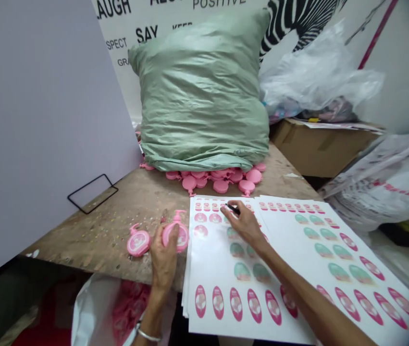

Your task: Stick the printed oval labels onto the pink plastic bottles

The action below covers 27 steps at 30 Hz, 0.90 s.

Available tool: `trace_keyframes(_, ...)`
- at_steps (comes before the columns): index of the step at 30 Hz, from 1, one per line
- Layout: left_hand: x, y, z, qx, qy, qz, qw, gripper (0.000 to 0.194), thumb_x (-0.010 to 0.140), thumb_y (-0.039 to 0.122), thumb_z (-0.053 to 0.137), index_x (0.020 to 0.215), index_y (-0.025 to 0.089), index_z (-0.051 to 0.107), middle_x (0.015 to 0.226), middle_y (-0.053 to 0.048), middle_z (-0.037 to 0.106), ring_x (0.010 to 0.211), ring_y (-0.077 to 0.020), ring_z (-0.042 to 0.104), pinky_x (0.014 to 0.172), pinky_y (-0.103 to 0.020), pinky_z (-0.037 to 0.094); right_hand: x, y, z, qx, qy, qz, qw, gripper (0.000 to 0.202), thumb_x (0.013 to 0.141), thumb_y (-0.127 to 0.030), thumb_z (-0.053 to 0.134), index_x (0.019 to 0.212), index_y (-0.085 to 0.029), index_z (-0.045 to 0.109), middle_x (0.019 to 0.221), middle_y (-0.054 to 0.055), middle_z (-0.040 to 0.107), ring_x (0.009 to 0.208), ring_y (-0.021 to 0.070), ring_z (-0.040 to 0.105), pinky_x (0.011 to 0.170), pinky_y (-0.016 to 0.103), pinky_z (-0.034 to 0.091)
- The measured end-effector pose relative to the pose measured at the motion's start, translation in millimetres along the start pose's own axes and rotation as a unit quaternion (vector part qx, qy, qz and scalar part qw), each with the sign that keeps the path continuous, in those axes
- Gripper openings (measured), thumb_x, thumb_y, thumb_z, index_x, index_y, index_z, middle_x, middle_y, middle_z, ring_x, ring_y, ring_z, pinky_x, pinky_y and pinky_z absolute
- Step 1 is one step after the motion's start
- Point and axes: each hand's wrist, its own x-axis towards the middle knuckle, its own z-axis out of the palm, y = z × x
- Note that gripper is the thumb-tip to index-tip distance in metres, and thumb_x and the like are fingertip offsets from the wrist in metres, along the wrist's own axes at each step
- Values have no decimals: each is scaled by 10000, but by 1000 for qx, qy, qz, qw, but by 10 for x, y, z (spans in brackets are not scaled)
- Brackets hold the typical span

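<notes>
My left hand (164, 254) is closed around a small pink round bottle (181, 237) with a pump-shaped top, held upright at the left edge of the sticker sheet. A second pink pump bottle (138, 243), with a round label on its face, lies on the table just left of that hand. Over the upper part of the sticker sheet (215, 259), my right hand (243, 222) grips a thin black tool (232, 208); its exact kind is unclear. Round pink stickers (200, 217) lie beside its fingertips, with green domed and pink oval ones lower down.
Several pink bottles (220, 186) lie under a big green sack (204, 96) at the back. Another sticker sheet (291, 250) spreads to the right. A cardboard box (327, 146) and plastic bags (380, 192) stand beyond. An open white bag (92, 307) with pink pieces is below the table edge.
</notes>
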Motion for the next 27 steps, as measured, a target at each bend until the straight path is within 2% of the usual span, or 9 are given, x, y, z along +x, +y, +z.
trace_keyframes(4, 362, -193, -255, 229, -1, 66, 971, 432, 842, 533, 474, 935, 153, 659, 862, -104, 680, 828, -272, 620, 806, -424, 472, 701, 144, 23, -96, 35, 59, 993, 536, 774, -552, 595, 1125, -148, 580, 1032, 158, 681, 989, 304, 621, 803, 406, 451)
trace_keyframes(7, 393, -185, -279, 337, 81, 178, 921, 436, 854, 475, 469, 1029, 120, 652, 1054, -183, 612, 1034, -341, 550, 904, -520, 426, 1017, 82, 228, -137, 69, 78, 985, 612, 724, -567, 645, 1093, -82, 596, 1069, 247, 640, 1077, 384, 563, 832, 475, 415)
trace_keyframes(9, 340, -128, -237, 337, 107, 242, 903, 398, 861, 414, 477, 1073, 120, 641, 1127, -191, 561, 1114, -344, 501, 951, -534, 401, 1109, 30, 347, -152, 87, 79, 981, 590, 734, -525, 655, 1092, -59, 595, 1089, 270, 618, 1099, 400, 540, 846, 496, 399)
trace_keyframes(11, 285, -66, -167, 271, 74, 253, 926, 343, 871, 374, 481, 1070, 141, 634, 1122, -163, 568, 1088, -305, 527, 933, -491, 438, 1112, -7, 389, -157, 95, 68, 981, 561, 757, -482, 644, 1106, -46, 586, 1089, 275, 608, 1094, 406, 535, 845, 507, 397)
trace_keyframes(13, 255, -16, -74, 177, 14, 193, 965, 299, 865, 382, 502, 1006, 155, 638, 1066, -135, 609, 991, -264, 583, 841, -427, 502, 1015, -39, 347, -156, 91, 40, 983, 568, 761, -479, 635, 1114, -37, 576, 1083, 278, 602, 1090, 412, 528, 840, 516, 401)
trace_keyframes(16, 241, 47, 110, 1, -94, 12, 996, 330, 826, 454, 569, 948, 156, 640, 1003, -115, 659, 873, -221, 635, 730, -347, 539, 655, -123, 201, -138, 47, -45, 988, 601, 703, -510, 681, 1138, -111, 571, 1118, 197, 617, 1089, 342, 539, 882, 456, 418)
trace_keyframes(21, 104, 146, 385, -298, -275, -187, 895, 432, 768, 473, 661, 1034, 135, 623, 1032, -128, 681, 792, -187, 671, 651, -271, 549, -132, -309, -13, 41, -108, -252, 961, 557, 689, -484, 711, 1147, -206, 558, 1105, 80, 640, 984, 215, 594, 846, 328, 464)
trace_keyframes(24, -13, 129, 368, -306, -218, -221, 900, 417, 733, 386, 717, 1025, 109, 610, 936, -122, 701, 699, -177, 676, 572, -251, 552, -299, -277, -44, 56, -143, -214, 965, 371, 834, -471, 563, 1103, -217, 549, 1020, 47, 671, 872, 175, 623, 741, 288, 471)
trace_keyframes(27, -55, 63, 254, -277, -150, -233, 920, 412, 727, 369, 719, 1009, 96, 593, 869, -110, 705, 607, -161, 668, 533, -253, 561, -271, -148, 37, -17, -79, -141, 987, 243, 946, -364, 360, 955, -212, 549, 836, 19, 683, 695, 155, 603, 632, 278, 416)
